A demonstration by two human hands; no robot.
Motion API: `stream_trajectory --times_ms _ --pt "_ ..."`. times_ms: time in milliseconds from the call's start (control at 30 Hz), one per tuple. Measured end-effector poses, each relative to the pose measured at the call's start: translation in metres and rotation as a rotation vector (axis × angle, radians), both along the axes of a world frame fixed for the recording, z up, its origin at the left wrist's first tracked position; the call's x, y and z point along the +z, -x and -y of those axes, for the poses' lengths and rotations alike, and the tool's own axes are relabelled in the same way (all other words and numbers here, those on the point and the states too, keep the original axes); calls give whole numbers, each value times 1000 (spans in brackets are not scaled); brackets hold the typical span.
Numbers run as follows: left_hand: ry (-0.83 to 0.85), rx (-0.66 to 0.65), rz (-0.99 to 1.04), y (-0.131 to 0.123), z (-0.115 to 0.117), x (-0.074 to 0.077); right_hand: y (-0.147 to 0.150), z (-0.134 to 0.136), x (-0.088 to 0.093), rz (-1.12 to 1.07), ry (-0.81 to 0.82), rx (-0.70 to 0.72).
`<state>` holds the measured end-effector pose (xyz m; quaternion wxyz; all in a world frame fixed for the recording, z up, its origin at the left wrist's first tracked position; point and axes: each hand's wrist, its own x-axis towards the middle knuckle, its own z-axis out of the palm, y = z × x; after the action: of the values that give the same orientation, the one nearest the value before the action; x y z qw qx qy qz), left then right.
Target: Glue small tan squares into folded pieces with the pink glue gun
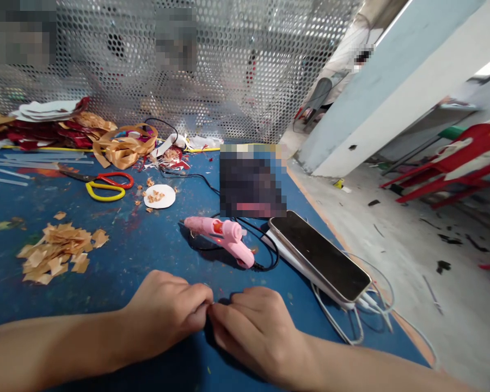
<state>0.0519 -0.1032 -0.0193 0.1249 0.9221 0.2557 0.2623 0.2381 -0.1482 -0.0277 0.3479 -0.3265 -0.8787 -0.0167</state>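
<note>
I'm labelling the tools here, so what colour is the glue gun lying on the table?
The glue gun is pink, seen best in the head view.

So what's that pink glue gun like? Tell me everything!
The glue gun looks like pink plastic, with a dark nozzle pointing left, orange showing in its body, and a black cord leaving its handle. It rests on the blue table, handle toward the person, beyond the left hand and right hand, beside the phone. Neither hand touches it.

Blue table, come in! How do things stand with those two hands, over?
Left hand and right hand curled, close together; anything inside hidden. Pink glue gun lying just beyond, black cord looped beside it. Phone to the right.
</note>
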Motion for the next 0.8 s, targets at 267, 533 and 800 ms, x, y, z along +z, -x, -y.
stream_trajectory --times_ms 267,533,800 --pt "296 59 115 2 3 4 -2 -2 6 -347 312 -113" --pt "337 64 117 2 2 6 -3 -5 4 -308 309 -35" --pt "197 46 159 1 1 2 -4 -4 5 -288 292 -23"
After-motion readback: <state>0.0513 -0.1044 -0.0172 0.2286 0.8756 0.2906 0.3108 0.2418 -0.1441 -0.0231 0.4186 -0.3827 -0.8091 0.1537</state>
